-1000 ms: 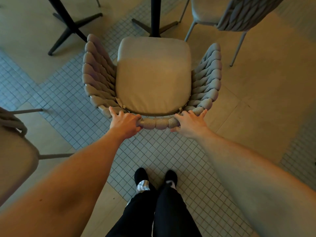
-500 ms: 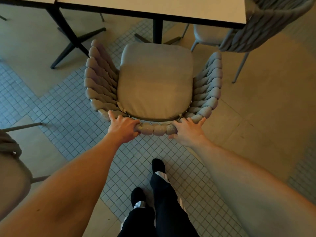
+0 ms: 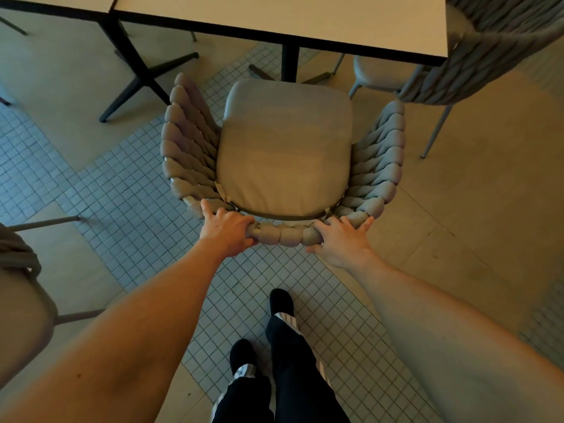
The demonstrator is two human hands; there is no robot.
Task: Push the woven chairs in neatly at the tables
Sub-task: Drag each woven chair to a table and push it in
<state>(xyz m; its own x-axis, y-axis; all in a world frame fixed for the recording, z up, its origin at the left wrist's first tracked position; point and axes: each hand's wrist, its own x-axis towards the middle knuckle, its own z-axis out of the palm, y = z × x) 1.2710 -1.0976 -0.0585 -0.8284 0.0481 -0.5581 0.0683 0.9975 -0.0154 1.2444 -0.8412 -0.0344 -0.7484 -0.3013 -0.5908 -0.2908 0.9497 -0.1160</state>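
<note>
A grey woven chair (image 3: 285, 148) with a padded seat stands right in front of me, facing a white-topped table (image 3: 274, 16). The seat's front edge sits near the table's black central post, just short of the tabletop's near edge. My left hand (image 3: 227, 228) grips the top of the woven backrest, left of its middle. My right hand (image 3: 341, 239) grips the same backrest rim, right of its middle, thumb underneath.
A second woven chair (image 3: 476, 56) stands at the table's right corner. Part of a third chair (image 3: 21, 300) shows at the left edge. A neighbouring table's black cross base (image 3: 137, 77) lies at upper left. My feet (image 3: 280, 303) are on the tiled floor behind the chair.
The chair has slid forward toward the table, and the tabletop has come into view. I have stepped forward, one foot now ahead of the other. Both hands keep their hold.
</note>
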